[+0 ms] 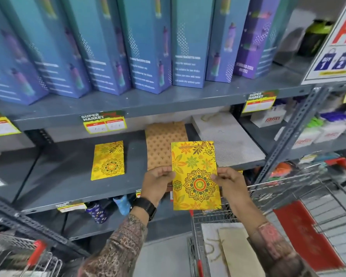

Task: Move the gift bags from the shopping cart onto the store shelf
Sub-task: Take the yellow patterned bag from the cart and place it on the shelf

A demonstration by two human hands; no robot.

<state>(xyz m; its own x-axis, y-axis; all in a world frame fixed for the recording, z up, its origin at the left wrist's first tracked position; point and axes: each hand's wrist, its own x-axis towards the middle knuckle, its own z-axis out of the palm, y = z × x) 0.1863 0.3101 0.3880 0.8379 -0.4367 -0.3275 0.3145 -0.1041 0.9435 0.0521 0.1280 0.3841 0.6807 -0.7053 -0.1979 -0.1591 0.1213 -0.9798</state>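
Observation:
I hold a flat yellow gift bag with a floral mandala print [196, 174] upright in front of the grey middle shelf [68, 180]. My left hand [158, 183] pinches its left edge and my right hand [230, 183] pinches its right edge. On the shelf lie a matching yellow bag [107, 159], an orange patterned bag [162, 146] and a white bag [228, 138]. Below my right arm the wire shopping cart [288, 188] holds a white bag [210, 242], a tan bag [240, 254] and a red bag [306, 232].
Tall blue and purple bottle boxes [148, 47] fill the shelf above. A slotted steel upright [292, 134] stands to the right of the bags. A promo sign [336, 43] hangs at top right. A second cart's red handle [36, 254] shows at bottom left.

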